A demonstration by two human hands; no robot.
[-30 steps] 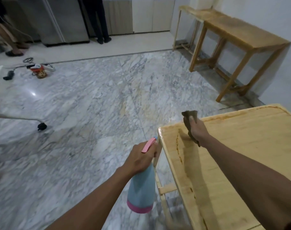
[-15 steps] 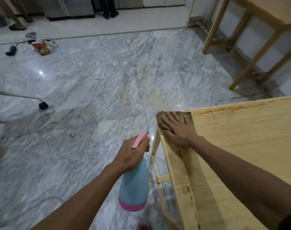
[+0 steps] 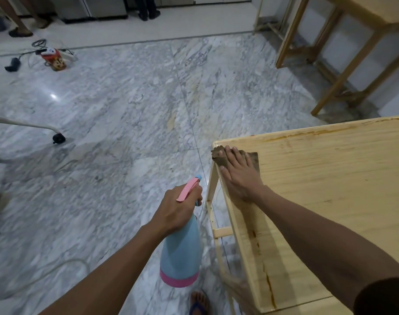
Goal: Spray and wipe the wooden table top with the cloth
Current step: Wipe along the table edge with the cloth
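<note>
Tabletop (image 3: pixel 330 189) corner: right hand (image 3: pixel 239 178) flat, fingers straight on brown cloth (image 3: pixel 253 159) at the edge; left hand (image 3: pixel 178 210) grips spray bottle (image 3: pixel 181 253) over open floor (image 3: pixel 125 133).

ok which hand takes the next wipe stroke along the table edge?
Right. The right hand already lies flat on the cloth at the table top corner. The left hand is off to the side over the floor, its grip full with the spray bottle.
</note>
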